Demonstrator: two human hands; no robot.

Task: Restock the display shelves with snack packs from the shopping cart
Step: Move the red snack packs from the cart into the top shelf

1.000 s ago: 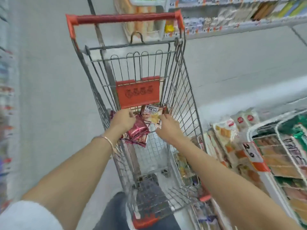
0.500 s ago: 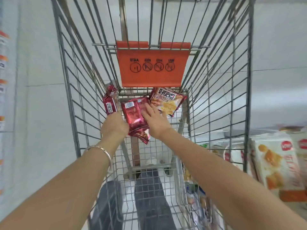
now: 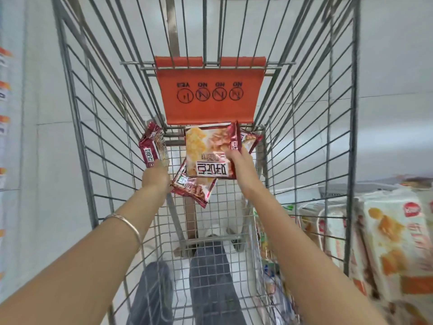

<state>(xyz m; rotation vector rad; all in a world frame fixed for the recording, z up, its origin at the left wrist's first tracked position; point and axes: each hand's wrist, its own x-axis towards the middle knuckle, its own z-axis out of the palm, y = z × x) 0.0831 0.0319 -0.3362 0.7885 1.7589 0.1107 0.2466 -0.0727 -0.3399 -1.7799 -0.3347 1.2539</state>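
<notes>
Hands work inside the shopping cart [image 3: 77, 137]: the right hand [image 3: 239, 165] has now lifted one snack pack [image 3: 208, 151] face-up just below the orange flap [image 3: 209, 99], fingers clamped on its edge. The left hand [image 3: 155, 177] grips a second pack [image 3: 152, 146] below-left of the flap. Shelving likely follows.

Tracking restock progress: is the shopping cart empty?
Not empty: the shopping cart holds several red snack packs; the right hand grips one.
</notes>
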